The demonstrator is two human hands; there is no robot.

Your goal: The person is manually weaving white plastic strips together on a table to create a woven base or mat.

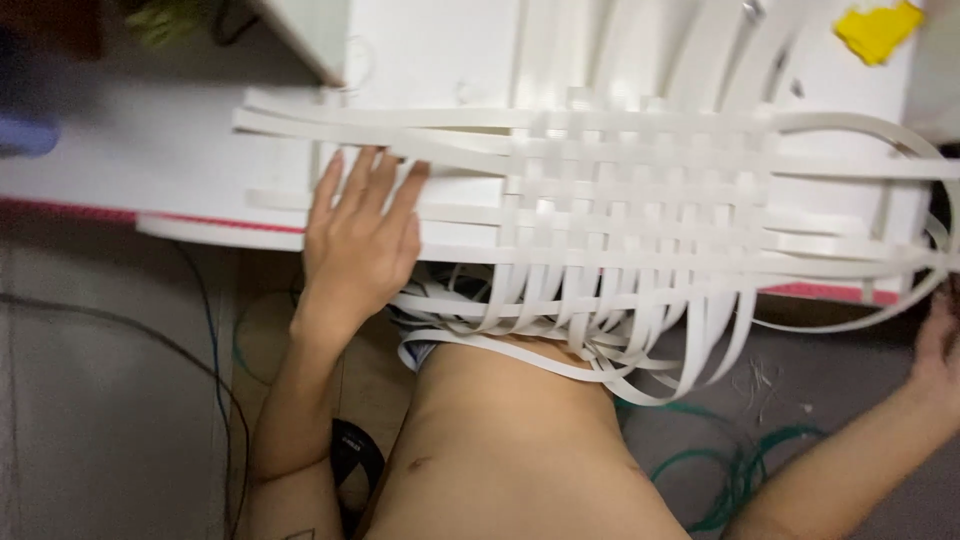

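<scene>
Left hand (358,240) flat, fingers (372,180) spread wide, gripping nothing, pressing the half-woven mat of flat white plastic strips (640,210) onto the white tabletop (150,150) against sliding; right hand (940,345) at the strip ends, fingers hard to tell.

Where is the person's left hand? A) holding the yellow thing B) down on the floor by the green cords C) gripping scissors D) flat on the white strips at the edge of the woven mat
D: the left hand lies open, fingers spread, on the loose white strips beside the woven mat.
</scene>
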